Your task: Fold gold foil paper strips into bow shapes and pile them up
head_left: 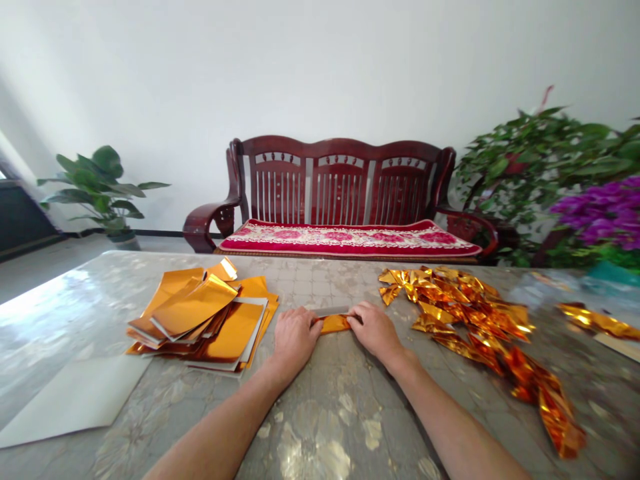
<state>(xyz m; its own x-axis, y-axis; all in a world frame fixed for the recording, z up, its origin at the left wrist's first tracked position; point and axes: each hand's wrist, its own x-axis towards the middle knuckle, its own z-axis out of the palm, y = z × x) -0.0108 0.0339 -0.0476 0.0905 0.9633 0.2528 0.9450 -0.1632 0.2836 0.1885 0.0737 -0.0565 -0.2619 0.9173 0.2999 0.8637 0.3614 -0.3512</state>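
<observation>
My left hand (294,337) and my right hand (375,330) rest on the table (325,413), fingers curled and pressing on a narrow folded strip of gold foil paper (335,323) between them. Each hand pinches one end of the strip. A loose stack of flat gold foil sheets (205,317) lies just left of my left hand. Right of my right hand spreads a pile of folded, crinkled gold foil pieces (475,320).
A white sheet (75,397) lies at the table's near left. More foil (597,321) lies at the far right edge. Behind the table stand a dark wooden bench with a red cushion (345,200), a potted plant (100,190) and flowering plants (565,180).
</observation>
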